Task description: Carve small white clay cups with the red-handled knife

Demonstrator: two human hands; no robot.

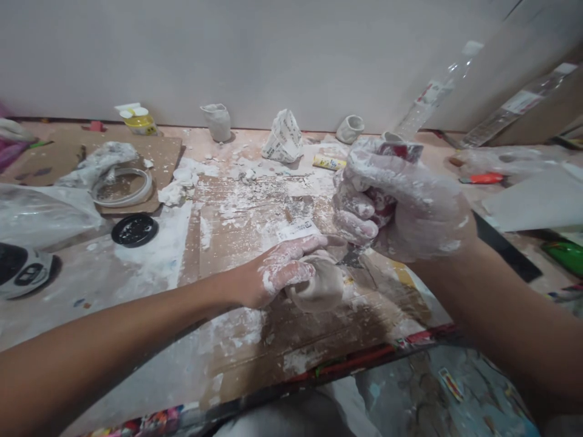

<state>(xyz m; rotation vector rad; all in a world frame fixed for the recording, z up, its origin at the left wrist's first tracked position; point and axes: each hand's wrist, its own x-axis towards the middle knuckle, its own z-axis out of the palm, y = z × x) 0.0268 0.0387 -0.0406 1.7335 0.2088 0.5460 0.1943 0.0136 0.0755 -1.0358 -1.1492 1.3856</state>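
Observation:
My left hand (pixel 291 264), coated in white powder, grips the rim and side of a small greyish-white clay cup (pixel 323 288) near the middle of the cardboard. Its thumb lies along the near side and the fingers reach over the far rim. My right hand (pixel 392 200), caked white too, is closed in a fist around a red-handled tool (pixel 401 150). From below that fist, a grey flat blade (pixel 354 256) points down beside the cup's right edge. Whether the blade touches the clay, I cannot tell.
Powder-strewn cardboard (pixel 237 218) covers the table's middle. Along the wall stand a clay cup (pixel 217 122), a crumpled paper piece (pixel 283 138) and a smaller clay pot (pixel 350 128). Plastic bottles (pixel 439 91) lean at right. A black lid (pixel 135 230) lies left.

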